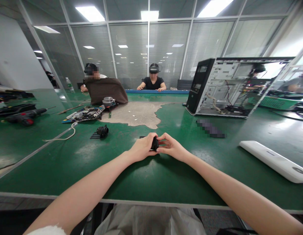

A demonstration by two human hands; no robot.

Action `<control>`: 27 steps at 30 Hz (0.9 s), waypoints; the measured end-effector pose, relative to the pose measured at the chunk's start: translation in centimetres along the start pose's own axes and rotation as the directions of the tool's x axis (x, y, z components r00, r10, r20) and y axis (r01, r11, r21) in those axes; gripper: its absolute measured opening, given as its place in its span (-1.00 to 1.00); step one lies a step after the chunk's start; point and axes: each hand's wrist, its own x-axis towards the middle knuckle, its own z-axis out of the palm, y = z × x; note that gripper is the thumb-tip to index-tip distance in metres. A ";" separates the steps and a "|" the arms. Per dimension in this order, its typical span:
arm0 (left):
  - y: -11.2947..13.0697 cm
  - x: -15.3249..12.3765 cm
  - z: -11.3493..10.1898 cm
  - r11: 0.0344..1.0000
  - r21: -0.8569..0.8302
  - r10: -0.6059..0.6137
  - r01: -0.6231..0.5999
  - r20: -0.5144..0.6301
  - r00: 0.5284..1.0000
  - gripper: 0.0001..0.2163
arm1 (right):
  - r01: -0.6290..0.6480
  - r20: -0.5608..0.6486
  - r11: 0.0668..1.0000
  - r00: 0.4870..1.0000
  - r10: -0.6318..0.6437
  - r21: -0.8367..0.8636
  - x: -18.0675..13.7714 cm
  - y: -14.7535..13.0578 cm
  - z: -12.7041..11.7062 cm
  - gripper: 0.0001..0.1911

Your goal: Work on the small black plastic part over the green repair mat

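Note:
Both my hands meet over the green table mat (pixel 68 163) in the middle of the view. My left hand (pixel 142 147) and my right hand (pixel 170 146) are closed around a small black part (pixel 154 143), fingers pinching it from either side. The part is mostly hidden by the fingers. A flat dark piece lies just behind my left hand.
An open computer case (pixel 229 86) stands at the back right. A white panel (pixel 274 160) lies at the right. A circuit board (pixel 85 114), a small black fan part (pixel 101 131), a cable and a power drill (pixel 24 117) lie at the left. Two people sit across the table.

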 end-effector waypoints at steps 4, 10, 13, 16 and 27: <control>0.0 0.0 0.1 1.000 0.003 0.000 0.000 -0.008 1.000 -0.46 | 0.014 -0.025 0.999 1.000 -0.014 -0.030 0.2 0.0 0.0 -0.77; 0.0 0.0 -0.1 1.000 0.004 -0.005 0.005 0.002 1.000 -0.45 | 0.009 -0.048 0.998 0.999 -0.011 -0.058 0.2 0.2 0.1 -0.67; 0.0 0.0 -0.1 1.000 -0.002 -0.003 0.003 0.005 1.000 -0.46 | -0.016 -0.028 0.999 1.000 0.015 -0.048 0.1 0.3 0.0 -0.67; 0.0 0.0 0.0 1.000 -0.010 -0.004 0.004 0.011 1.000 -0.46 | -0.035 0.000 0.999 0.999 0.035 -0.027 0.0 0.2 -0.1 -0.65; 0.2 0.1 -0.2 0.999 -0.027 -0.022 0.022 0.013 1.000 -0.46 | 0.017 -0.038 0.999 0.999 -0.018 -0.030 0.2 -0.1 0.1 -0.69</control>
